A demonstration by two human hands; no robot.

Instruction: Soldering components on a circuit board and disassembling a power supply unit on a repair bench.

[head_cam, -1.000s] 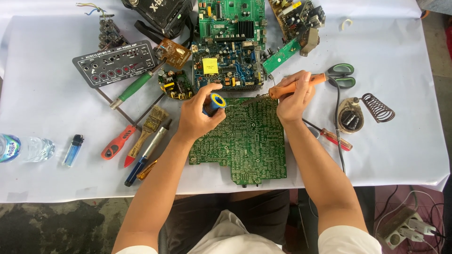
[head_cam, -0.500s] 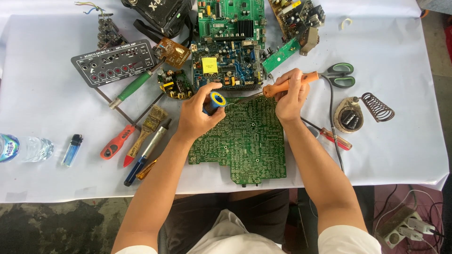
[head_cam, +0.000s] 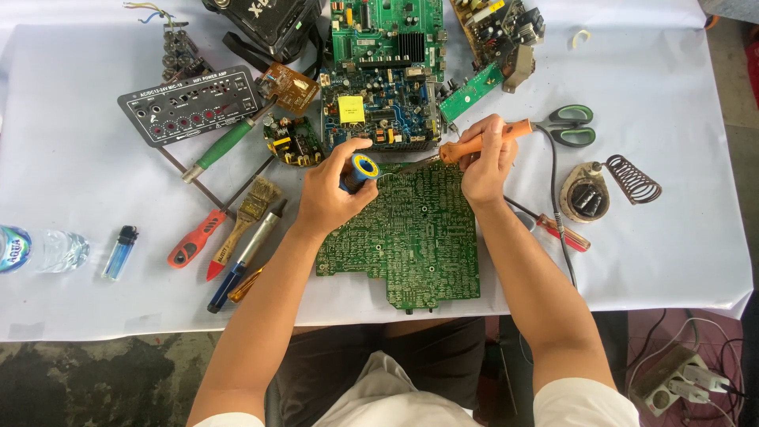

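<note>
Left hand: my left hand is closed around a small blue-and-yellow solder spool, held just above the top edge of the green circuit board.
Right hand: my right hand is clamped on the orange handle of the soldering iron, its metal tip slanting down and left toward the board's upper edge.
Hands together: they sit near each other but do not touch; the spool and the iron tip almost meet between them.
Board: it lies flat on the white-covered table, solder side up, right in front of me.
Step in hand: I judge I am soldering a joint near the top edge, feeding solder in with one hand and heat with the other.
Next move calls for: a steady tip on the pad, with the solder brought to the joint, not to the iron; I cannot tell if the tip touches yet.
Around me: an iron stand with a coil and green scissors to the right, a red screwdriver and a brush to the left.
</note>
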